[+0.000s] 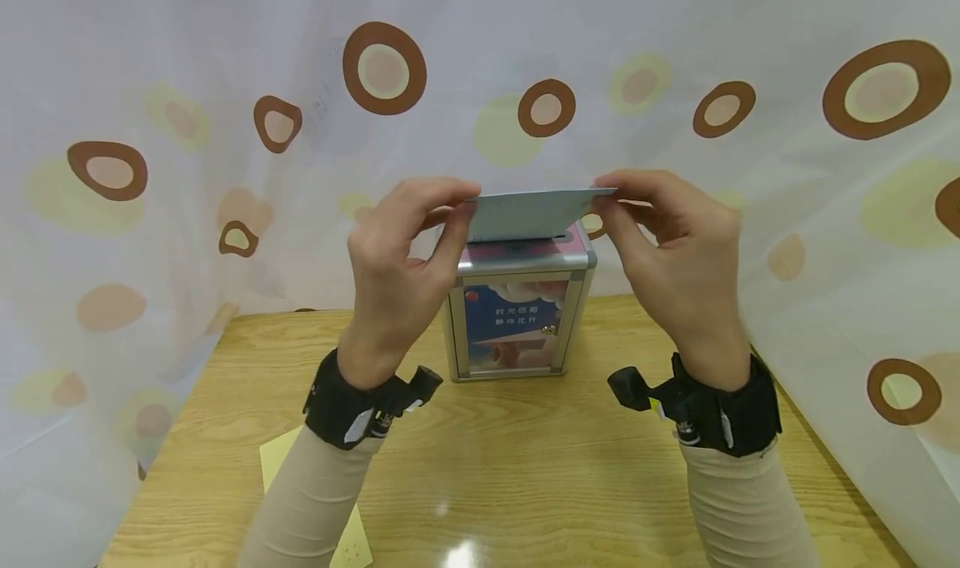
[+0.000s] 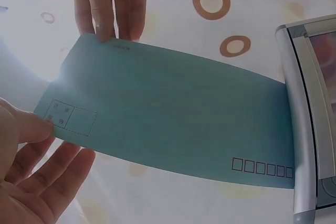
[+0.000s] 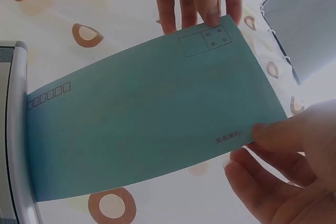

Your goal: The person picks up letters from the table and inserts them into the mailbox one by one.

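Note:
A pale teal envelope (image 1: 534,216) stands upright over a small silver-framed letter box (image 1: 517,322), its lower end at the slot in the pink top. My left hand (image 1: 405,255) pinches one upper corner between thumb and fingers. On the opposite corner, my right hand (image 1: 675,251) has the same thumb-and-finger pinch. The left wrist view shows the envelope (image 2: 173,114) bowed slightly, with printed postcode squares close to the silver rim (image 2: 304,129) of the box. From the right wrist, most of the envelope (image 3: 142,119) is visible outside the box.
Under my left forearm lies a yellow paper (image 1: 352,543), partly covered. The box stands toward the back of a wooden table (image 1: 517,459). A white curtain (image 1: 450,151) with brown rings hangs behind and at both sides. Both wrists wear black camera straps (image 1: 727,414).

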The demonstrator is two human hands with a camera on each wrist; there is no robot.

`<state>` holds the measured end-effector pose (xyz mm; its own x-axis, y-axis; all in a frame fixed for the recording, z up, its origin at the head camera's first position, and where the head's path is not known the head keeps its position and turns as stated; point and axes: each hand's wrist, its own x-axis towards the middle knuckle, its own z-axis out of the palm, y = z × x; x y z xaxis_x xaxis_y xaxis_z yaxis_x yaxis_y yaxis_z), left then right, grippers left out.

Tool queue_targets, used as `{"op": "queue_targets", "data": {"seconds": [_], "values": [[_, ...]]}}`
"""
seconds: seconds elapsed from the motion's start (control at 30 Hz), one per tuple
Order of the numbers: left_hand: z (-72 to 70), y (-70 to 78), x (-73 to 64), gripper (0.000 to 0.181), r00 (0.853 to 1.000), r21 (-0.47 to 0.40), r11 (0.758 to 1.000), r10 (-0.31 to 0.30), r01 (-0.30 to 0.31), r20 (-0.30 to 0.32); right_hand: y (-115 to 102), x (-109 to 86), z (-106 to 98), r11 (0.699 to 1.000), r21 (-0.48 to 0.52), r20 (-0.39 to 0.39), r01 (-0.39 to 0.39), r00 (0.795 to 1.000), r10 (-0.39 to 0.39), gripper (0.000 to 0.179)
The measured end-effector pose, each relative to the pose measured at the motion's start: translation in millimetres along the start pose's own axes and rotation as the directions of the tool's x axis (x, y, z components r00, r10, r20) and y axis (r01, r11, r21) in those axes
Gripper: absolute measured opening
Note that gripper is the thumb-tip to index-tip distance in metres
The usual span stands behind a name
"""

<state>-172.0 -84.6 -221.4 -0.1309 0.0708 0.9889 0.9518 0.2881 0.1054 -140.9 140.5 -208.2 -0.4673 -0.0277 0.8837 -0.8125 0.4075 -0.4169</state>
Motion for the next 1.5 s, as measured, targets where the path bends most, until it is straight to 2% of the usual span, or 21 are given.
{"op": "queue_targets", "data": {"seconds": [0.23, 0.37, 0.63, 1.03, 1.3, 1.5], "values": [[0.4, -0.9, -1.5, 0.008, 1.0, 0.008, 1.0, 0.005, -0.005, -0.012, -16.5, 1.3, 1.5, 0.997, 0.053, -0.078, 0.05, 0.996, -0.046, 0.018], [0.8, -1.8, -2.3, 0.006, 1.0, 0.005, 1.0, 0.004, -0.004, -0.01, -18.9, 2.4, 1.1, 0.994, 0.066, -0.057, 0.082, 0.995, -0.079, 0.017], [1.8, -4.4, -6.8, 0.007, 1.0, 0.013, 1.0, -0.018, 0.018, 0.01, -12.5, 1.0, 0.9, 0.995, 0.025, -0.036, 0.092, 0.995, -0.091, 0.017], [5.3, -8.4, -14.3, 0.01, 0.999, 0.017, 0.999, -0.031, 0.031, 0.008, -12.0, -0.9, 3.1, 0.996, -0.027, -0.062, 0.087, 0.994, -0.089, 0.016], [8.3, -8.5, -20.1, 0.013, 0.999, 0.056, 0.998, -0.037, 0.036, 0.012, 1.3, -5.6, 1.7, 0.994, -0.061, -0.045, 0.089, 0.995, -0.091, 0.016], [11.8, -8.9, -23.2, 0.012, 0.999, 0.042, 0.998, -0.047, 0.046, 0.011, 2.8, -8.1, -0.9, 0.994, -0.071, -0.026, 0.086, 0.996, -0.088, 0.017]]}}
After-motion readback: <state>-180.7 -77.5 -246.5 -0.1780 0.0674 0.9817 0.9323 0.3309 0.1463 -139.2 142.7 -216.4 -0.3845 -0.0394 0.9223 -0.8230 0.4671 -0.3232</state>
